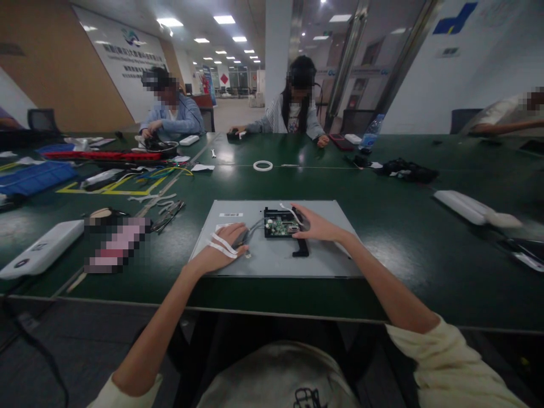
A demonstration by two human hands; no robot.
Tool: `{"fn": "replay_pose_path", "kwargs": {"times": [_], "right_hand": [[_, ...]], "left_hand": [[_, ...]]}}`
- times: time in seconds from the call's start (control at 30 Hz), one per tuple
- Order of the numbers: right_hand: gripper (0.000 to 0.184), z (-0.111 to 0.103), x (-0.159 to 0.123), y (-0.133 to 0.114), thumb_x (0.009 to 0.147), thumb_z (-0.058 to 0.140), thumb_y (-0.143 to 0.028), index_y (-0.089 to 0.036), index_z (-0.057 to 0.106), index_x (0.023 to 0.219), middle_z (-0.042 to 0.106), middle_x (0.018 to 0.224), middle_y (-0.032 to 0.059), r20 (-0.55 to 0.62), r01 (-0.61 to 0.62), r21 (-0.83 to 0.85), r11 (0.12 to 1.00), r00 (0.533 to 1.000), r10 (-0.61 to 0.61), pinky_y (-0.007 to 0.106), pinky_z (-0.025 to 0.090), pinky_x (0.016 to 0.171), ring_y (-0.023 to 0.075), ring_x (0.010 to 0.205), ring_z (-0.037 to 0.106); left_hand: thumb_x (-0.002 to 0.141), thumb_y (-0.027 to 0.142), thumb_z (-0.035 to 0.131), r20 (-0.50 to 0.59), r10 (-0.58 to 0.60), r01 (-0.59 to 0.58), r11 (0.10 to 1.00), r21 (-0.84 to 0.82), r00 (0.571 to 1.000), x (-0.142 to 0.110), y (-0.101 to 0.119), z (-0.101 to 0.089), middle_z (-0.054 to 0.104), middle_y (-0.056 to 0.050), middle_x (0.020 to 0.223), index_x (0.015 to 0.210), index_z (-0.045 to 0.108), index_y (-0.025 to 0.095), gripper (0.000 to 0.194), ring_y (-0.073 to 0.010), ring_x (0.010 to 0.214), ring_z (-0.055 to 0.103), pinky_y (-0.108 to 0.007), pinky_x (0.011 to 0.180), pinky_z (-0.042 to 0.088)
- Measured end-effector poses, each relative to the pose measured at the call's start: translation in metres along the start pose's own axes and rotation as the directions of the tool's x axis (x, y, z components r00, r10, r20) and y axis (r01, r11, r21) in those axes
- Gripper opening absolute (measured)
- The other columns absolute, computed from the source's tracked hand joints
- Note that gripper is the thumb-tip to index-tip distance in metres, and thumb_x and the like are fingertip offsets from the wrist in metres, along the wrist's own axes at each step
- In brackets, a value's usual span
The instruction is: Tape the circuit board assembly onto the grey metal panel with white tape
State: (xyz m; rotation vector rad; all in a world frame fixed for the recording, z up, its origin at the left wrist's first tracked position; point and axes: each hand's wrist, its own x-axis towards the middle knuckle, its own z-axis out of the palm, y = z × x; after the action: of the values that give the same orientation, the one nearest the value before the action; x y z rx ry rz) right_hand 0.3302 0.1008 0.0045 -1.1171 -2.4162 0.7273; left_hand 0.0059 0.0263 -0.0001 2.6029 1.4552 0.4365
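Observation:
A flat grey panel [263, 265] lies on the table in front of me. On it sits a black plastic frame [267, 211] with a green circuit board [280, 228] inside. My right hand [317, 224] grips the frame's right side, thumb at the near edge and fingers at the far edge. Grey cables [255, 225] run leftward from the board into my left hand [225, 245], whose fingers and thumb close around them. White tape strips cross the back of that hand. A black L-shaped piece [301, 248] reaches toward me below the frame.
Left of the panel are a white power bank [42, 249], a pixelated pink item [119, 246] and glasses [170, 216]. A tape roll [263, 165] lies beyond it. Blue trays [38, 178] stand far left, a bottle [372, 133] far right. Several people sit around the table.

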Motion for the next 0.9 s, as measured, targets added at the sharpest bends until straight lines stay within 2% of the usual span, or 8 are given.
{"fn": "replay_pose_path", "kwargs": {"times": [0.43,0.63,0.73,0.9], "right_hand": [[0.092,0.0,-0.002,-0.002,0.069,0.066,-0.053,-0.023,0.023,0.145,0.029,0.145,0.0103,-0.081,-0.001,0.027,1.0,0.997,0.003,0.045,0.025,0.108,0.0269,0.131,0.031],[0.091,0.002,-0.001,-0.002,0.069,0.066,-0.052,-0.022,0.024,0.144,0.03,0.145,0.0093,-0.076,0.017,0.021,1.0,0.997,-0.015,0.043,0.025,0.109,0.0259,0.131,0.032],[0.092,0.003,0.0,-0.001,0.069,0.067,-0.052,-0.022,0.024,0.144,0.031,0.145,0.0099,-0.083,0.021,0.009,1.0,0.996,-0.02,0.044,0.025,0.108,0.0263,0.13,0.033],[0.091,0.003,0.001,0.003,0.069,0.066,-0.052,-0.023,0.024,0.144,0.031,0.145,0.0091,-0.072,0.033,0.024,0.999,0.997,-0.031,0.044,0.026,0.108,0.0259,0.13,0.033]], "left_hand": [[0.092,0.044,0.038,-0.06,-0.038,0.043,0.996,0.074,0.997,0.007,0.001,0.016,0.042,-0.012,0.138,0.129,0.043,0.019,0.045,-0.0262,0.13,0.035,-0.049,0.106,0.028],[0.092,0.039,0.037,-0.115,-0.055,0.061,0.997,0.051,0.992,0.004,0.0,0.012,0.044,-0.01,0.137,0.126,0.046,0.019,0.041,-0.0241,0.129,0.037,-0.046,0.106,0.03],[0.093,0.037,0.034,-0.181,-0.054,0.061,0.997,0.036,0.982,0.008,-0.001,0.006,0.045,-0.011,0.136,0.123,0.048,0.016,0.039,-0.0225,0.128,0.038,-0.043,0.107,0.03],[0.094,0.036,0.032,-0.272,-0.046,0.05,0.999,0.007,0.961,0.038,0.011,-0.008,0.05,-0.012,0.129,0.122,0.048,0.013,0.04,-0.0224,0.123,0.044,-0.041,0.105,0.034]]}}
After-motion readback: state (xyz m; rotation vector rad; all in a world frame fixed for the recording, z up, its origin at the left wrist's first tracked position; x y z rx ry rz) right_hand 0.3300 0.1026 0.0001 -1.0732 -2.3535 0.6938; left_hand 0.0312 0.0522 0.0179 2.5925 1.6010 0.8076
